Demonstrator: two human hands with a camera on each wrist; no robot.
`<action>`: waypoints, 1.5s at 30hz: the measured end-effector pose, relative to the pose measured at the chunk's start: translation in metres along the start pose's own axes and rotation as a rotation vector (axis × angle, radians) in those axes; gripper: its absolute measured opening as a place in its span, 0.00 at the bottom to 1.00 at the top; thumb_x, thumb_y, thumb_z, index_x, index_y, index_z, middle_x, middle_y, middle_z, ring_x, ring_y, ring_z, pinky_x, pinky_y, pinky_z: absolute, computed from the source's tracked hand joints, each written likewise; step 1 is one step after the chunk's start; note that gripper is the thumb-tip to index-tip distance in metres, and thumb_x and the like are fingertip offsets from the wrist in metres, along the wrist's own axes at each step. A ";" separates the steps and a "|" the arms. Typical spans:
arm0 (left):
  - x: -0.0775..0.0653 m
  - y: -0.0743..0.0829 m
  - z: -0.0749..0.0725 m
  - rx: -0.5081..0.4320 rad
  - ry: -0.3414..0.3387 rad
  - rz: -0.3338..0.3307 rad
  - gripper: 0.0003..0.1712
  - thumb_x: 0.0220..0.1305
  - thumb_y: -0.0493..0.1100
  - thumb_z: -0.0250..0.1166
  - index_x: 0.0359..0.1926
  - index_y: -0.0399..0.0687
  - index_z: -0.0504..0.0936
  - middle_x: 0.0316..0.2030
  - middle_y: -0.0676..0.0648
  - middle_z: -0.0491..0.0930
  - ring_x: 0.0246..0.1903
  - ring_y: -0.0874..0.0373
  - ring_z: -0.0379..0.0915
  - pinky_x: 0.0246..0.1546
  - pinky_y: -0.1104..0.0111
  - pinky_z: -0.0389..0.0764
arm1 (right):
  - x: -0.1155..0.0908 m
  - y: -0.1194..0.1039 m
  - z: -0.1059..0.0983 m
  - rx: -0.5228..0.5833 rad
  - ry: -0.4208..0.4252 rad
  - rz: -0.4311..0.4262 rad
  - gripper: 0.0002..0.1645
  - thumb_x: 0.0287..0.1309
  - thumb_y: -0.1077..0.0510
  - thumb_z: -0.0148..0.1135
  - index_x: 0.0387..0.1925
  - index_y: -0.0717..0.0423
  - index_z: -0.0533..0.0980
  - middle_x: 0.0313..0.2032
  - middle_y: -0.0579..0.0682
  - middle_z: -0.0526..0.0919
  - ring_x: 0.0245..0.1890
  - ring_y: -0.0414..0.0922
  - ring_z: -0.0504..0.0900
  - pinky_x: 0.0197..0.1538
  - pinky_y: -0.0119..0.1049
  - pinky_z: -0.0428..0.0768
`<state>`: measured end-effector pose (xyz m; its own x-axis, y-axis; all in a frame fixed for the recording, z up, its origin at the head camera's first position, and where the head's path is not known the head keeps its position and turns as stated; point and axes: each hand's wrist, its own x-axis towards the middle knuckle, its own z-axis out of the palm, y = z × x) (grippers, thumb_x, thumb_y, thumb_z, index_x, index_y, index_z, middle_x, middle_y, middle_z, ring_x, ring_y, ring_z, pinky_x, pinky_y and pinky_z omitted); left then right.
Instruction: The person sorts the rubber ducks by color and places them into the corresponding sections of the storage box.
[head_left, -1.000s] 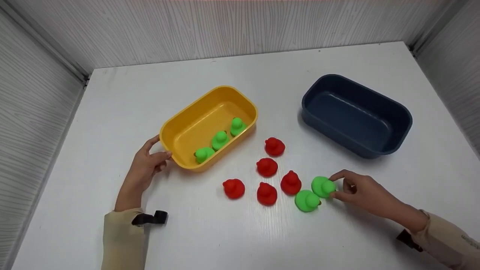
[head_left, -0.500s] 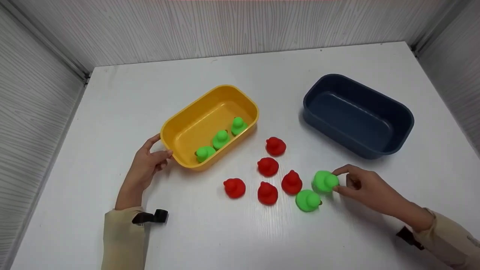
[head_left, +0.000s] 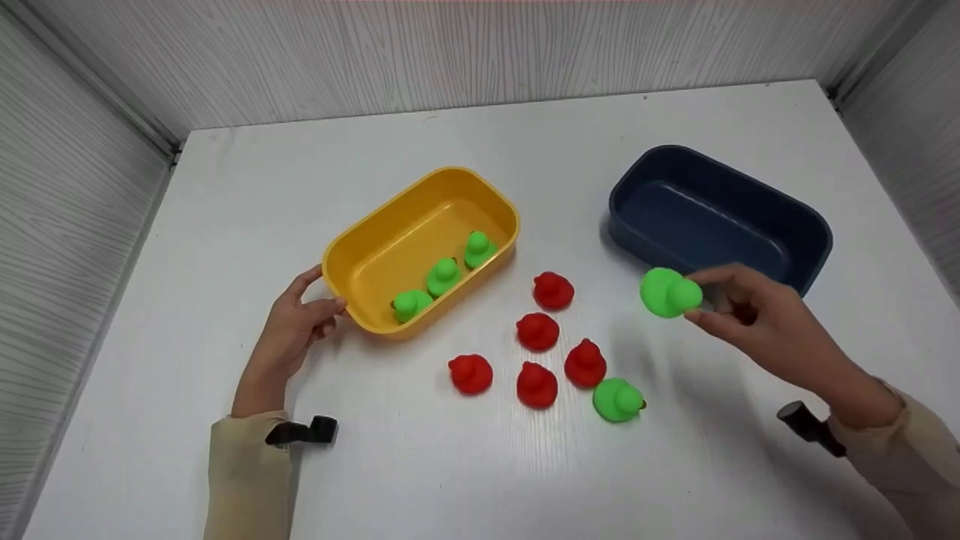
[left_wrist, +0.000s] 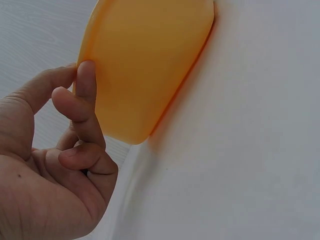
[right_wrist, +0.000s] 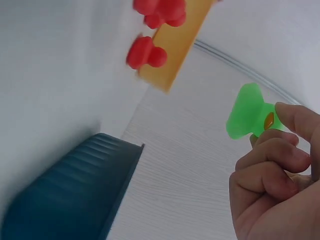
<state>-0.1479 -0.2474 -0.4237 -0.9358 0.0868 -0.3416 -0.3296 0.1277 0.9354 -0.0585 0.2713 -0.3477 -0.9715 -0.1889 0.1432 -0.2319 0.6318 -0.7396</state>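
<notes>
Between thumb and fingers my right hand (head_left: 772,322) pinches a green rubber duck (head_left: 664,292) by its head, raised above the table near the front of the navy bin (head_left: 720,217). In the right wrist view the duck (right_wrist: 247,112) shows its orange beak against the fingers. My left hand (head_left: 296,322) pinches the near left corner of the yellow bin (head_left: 382,330), thumb and fingers on its rim. Inside that bin several green ducks (head_left: 444,277) lie along the near wall. Another green duck (head_left: 617,400) stands on the table, beside a red duck (head_left: 585,365).
Several red ducks (head_left: 537,331) are scattered on the white table (head_left: 420,457) between the two bins and in front of them. Wood-grain panels (head_left: 480,60) enclose the table at the back and sides.
My right hand has lifted the green duck off the table and carried it up toward the navy bin. The left hand keeps its hold on the yellow bin.
</notes>
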 end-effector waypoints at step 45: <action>0.001 -0.002 -0.002 0.012 0.001 -0.016 0.45 0.64 0.44 0.64 0.75 0.56 0.49 0.26 0.58 0.82 0.21 0.64 0.67 0.26 0.75 0.71 | 0.120 -0.034 0.047 0.121 0.003 0.008 0.20 0.61 0.52 0.64 0.53 0.54 0.77 0.16 0.42 0.63 0.19 0.37 0.62 0.25 0.28 0.62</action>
<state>-0.1486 -0.2493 -0.4258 -0.9307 0.0832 -0.3562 -0.3428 0.1410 0.9288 -0.1652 0.1915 -0.3364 -0.9735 -0.1822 0.1385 -0.2166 0.5382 -0.8145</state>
